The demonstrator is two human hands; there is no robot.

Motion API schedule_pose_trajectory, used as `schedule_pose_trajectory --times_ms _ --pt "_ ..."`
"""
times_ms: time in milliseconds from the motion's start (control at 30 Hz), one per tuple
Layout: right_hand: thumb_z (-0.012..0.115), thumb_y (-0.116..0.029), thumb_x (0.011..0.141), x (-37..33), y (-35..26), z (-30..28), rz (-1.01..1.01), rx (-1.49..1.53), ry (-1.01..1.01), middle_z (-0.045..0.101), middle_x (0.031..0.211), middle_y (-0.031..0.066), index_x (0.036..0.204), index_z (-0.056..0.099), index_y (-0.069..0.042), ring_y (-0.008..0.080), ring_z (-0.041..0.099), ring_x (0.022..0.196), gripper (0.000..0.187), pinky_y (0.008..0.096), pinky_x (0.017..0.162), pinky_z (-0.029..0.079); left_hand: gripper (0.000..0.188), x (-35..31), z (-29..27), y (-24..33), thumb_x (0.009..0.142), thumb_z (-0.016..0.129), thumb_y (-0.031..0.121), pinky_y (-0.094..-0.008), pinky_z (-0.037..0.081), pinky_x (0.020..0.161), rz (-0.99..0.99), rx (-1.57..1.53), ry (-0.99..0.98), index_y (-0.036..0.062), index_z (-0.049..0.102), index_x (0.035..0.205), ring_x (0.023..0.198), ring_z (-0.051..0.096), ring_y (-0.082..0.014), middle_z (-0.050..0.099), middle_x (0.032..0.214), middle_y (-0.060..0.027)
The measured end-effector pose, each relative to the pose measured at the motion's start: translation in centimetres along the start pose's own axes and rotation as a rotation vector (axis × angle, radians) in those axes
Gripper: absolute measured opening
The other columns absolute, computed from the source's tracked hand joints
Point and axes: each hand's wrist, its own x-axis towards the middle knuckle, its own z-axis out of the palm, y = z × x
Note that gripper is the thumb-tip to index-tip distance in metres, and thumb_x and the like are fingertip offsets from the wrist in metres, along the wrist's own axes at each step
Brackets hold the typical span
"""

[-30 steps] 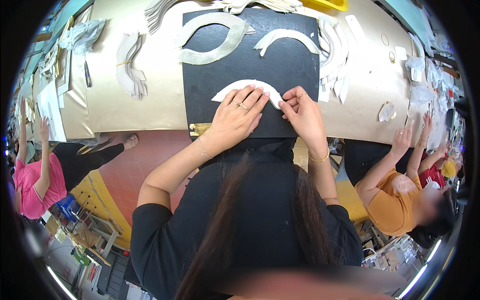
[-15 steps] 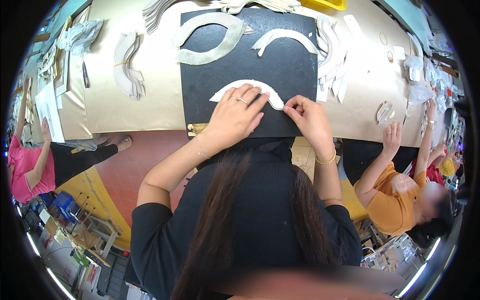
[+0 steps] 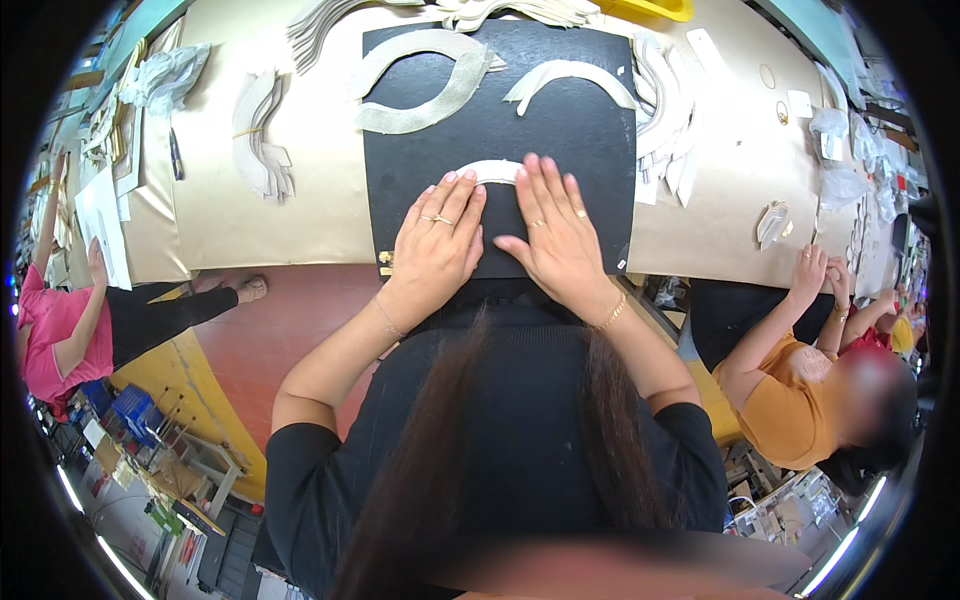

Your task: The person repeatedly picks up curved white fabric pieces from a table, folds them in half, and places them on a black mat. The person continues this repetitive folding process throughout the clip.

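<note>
Curved white strip [image 3: 493, 172]: one, lying on the near half of a black board [image 3: 420, 160], its middle visible between two hands, both ends hidden beneath the fingers.

Left hand [image 3: 437, 222]: palm down, fingers extended and close together, tips over the strip's left part; nothing gripped.

Right hand [image 3: 556, 232]: fingers straight and slightly spread, laid over the strip's right part, thumb held well apart; nothing pinched. Pressure of either hand: cannot tell.

Change noted: half a second ago, the right thumb and forefinger are together at the strip's right end; now that hand is opened flat, opposite the left. Judged meaning: handling of the tip gives way to flattening or smoothing along the arc.

Unchanged, farther up the board: overlapping pale curved pieces [image 3: 415, 119], left; arched white strip [image 3: 578, 69], right. Beside the board, right: stacked curved strips [image 3: 662, 110].
</note>
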Motion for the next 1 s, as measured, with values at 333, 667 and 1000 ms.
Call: schedule_pose_trajectory --times_ms 333,667,1000 --pt "0.065 -0.037 0.095 -4.3 0.7 -3.1 0.195 -0.009 0.108 0.040 0.158 0.0144 0.154 0.036 -0.006 0.0324 0.032 0.149 0.073 0.0511 0.121 0.019 0.049 2.5 -1.2 -2.0 0.082 0.077 0.010 -0.0407 0.046 0.093 -0.124 -0.318 0.088 0.0038 0.063 0.129 0.109 0.058 -0.0308 0.060 0.117 -0.0128" --pt "0.075 -0.015 0.083 3.5 -0.5 -1.2 0.055 0.062 0.281 0.061 0.123 0.0060 0.123 0.070 -0.014 0.0246 0.056 0.105 0.040 0.0400 0.091 0.040 0.024 2.5 0.7 -1.5 0.079 0.078 0.006 -0.0392 0.046 0.084 -0.196 -0.259 0.214 0.0059 0.072 0.102 0.092 0.057 -0.0278 0.061 0.099 -0.0072" --pt "0.078 -0.006 0.077 4.2 0.1 -0.7 -0.052 0.117 0.302 0.065 0.114 0.0047 0.099 0.071 -0.008 0.0239 0.059 0.100 0.023 0.0374 0.088 0.043 0.027 2.0 0.4 -1.9 0.077 0.075 -0.001 -0.0397 0.043 0.088 -0.148 -0.330 0.178 0.0085 0.064 0.100 0.101 0.058 -0.0284 0.064 0.105 -0.0079"
